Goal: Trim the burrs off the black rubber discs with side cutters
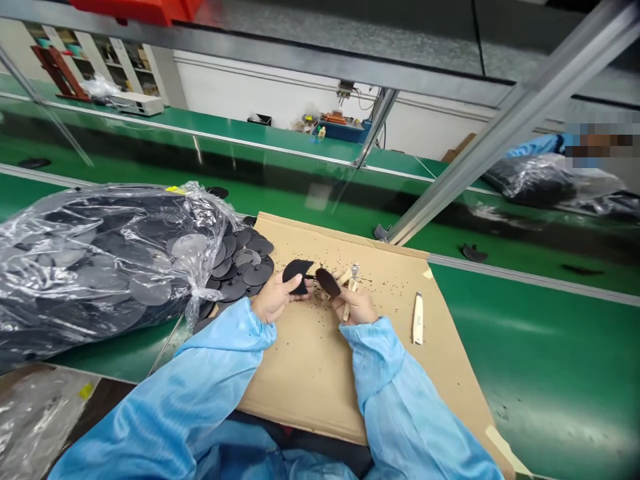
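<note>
My left hand [275, 298] is closed on a black curved plastic piece [296, 272], with the thumb on top. Just beside it, my right hand [361, 307] grips a dark oval plastic piece [328, 283] together with a cream-handled pair of nippers [351, 293] whose metal head points away from me. The two plastic pieces are close together; whether they touch or are joined I cannot tell. Both hands are over a cardboard sheet [305, 373] strewn with small black bits. A cream-handled knife [418, 320] lies on the cardboard to the right.
A large clear bag [100, 267] of black discs fills the left side, with loose black discs [245, 260] beside it. A metal post [480, 140] rises beyond the cardboard. Black pieces [473, 253] lie on the green surface [560, 360]. Another person's blue sleeve [535, 145] shows far right.
</note>
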The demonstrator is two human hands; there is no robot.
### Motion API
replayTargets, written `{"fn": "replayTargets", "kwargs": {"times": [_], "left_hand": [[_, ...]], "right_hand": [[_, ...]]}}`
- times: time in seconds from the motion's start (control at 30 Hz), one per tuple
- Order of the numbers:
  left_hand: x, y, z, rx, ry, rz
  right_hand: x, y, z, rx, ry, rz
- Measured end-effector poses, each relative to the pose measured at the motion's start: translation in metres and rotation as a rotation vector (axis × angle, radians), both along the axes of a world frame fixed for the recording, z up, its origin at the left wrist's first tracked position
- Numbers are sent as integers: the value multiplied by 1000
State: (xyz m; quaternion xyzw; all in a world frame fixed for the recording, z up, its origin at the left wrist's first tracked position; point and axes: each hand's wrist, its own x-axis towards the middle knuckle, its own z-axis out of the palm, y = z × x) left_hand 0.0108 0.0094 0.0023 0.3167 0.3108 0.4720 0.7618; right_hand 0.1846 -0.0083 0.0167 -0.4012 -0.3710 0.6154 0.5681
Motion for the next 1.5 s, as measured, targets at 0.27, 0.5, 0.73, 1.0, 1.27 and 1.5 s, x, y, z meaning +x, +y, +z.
{"fn": "replayTargets", "kwargs": {"times": [0.27,0.5,0.73,1.0,1.27,1.5], "left_hand": [[4,-6,2,140,219,76],[1,-5,3,30,222,166],[1,-9,5,31,191,85],[0,-10,4,82,124,4],[2,-10,4,165,72,5],[2,-9,-2,213,151,54]], "right_hand": [[-9,-1,-3,-237,173,191],[-19,-7,-11,113,-270,-189],[-18,-8,-15,244,-621,-259],[-20,-9,-12,204,-488,-178],[-17,-6,-17,194,-465,-117],[-18,-8,-9,157,-394,-109]]}}
